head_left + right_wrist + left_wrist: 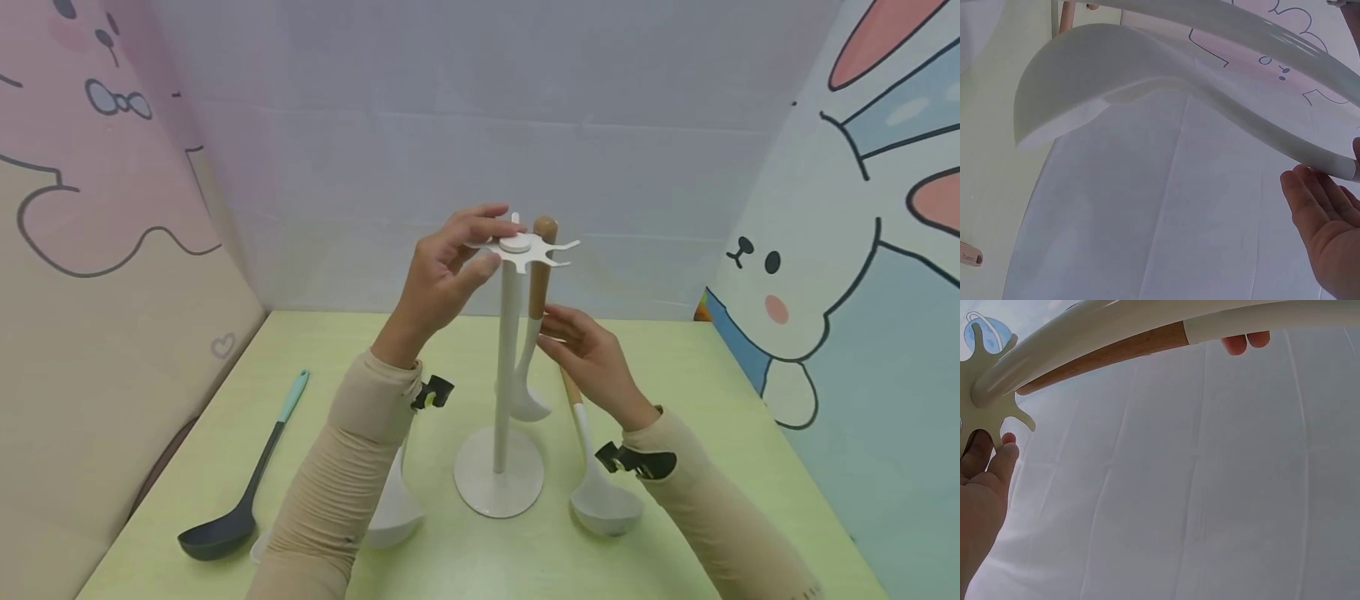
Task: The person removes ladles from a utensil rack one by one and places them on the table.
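My left hand [453, 262] pinches the white hooked top [531, 252] of a utensil stand [506, 375], with the thumb under the edge and fingers above. A white ladle [531, 404] with a wooden handle [539, 287] stands upright at the stand's rear right, its handle end rising above the hooks and its bowl down. In the right wrist view the ladle's bowl [1091, 87] shows large beside the pole. My right hand [588, 354] has its fingers nearly straight, with fingertips [1300, 181] right at the place where the white neck meets the wood.
On the table [675, 400], another white ladle [606, 504] lies right of the round base [498, 492]. A black ladle [225, 529] with a mint handle lies far left. Partly behind my left forearm is a white utensil [393, 512]. Printed cloth walls surround the table.
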The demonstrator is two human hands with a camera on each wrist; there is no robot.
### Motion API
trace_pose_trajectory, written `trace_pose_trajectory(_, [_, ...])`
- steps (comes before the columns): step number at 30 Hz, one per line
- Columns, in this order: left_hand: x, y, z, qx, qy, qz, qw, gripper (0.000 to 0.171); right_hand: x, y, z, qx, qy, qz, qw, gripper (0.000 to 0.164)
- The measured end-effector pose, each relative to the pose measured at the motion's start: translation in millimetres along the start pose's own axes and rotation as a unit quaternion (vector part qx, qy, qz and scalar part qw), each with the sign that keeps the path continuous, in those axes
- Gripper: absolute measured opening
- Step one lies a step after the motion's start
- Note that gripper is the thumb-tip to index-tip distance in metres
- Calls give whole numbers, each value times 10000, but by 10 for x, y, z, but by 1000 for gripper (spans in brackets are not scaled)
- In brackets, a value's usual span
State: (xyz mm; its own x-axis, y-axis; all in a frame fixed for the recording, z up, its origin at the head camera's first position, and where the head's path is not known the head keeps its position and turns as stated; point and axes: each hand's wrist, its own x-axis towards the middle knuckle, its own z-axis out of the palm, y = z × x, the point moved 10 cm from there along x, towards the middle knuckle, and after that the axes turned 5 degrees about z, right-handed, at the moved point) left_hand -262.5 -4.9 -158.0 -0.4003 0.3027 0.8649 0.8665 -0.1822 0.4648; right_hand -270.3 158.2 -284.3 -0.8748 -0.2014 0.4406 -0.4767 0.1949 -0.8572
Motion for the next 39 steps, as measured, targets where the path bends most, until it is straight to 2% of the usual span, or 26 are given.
trace_pose_trajectory(11, [2,-20,-27,-289,-85,-7,9995,35,15,80,103,286,-179,121,9994,41])
trace_pose_trajectory(17, [12,-40,-46,-423,-60,-9,9991,37,-14,149,162,179,-276,185,9993,36])
trace_pose_trajectory(27, [7,-90,-58,-711,-60,-81,9974,43,-89,227,239,160,-432,207,9987,37])
trace_pose_trajectory(33, [7,-119,-65,-1148,-30,-121,9933,41,-128,251,266,387,-462,132,9981,33])
trace_pose_trajectory(39, [15,-166,-69,-1694,14,-160,9854,29,-147,254,284,486,-552,32,9973,33])
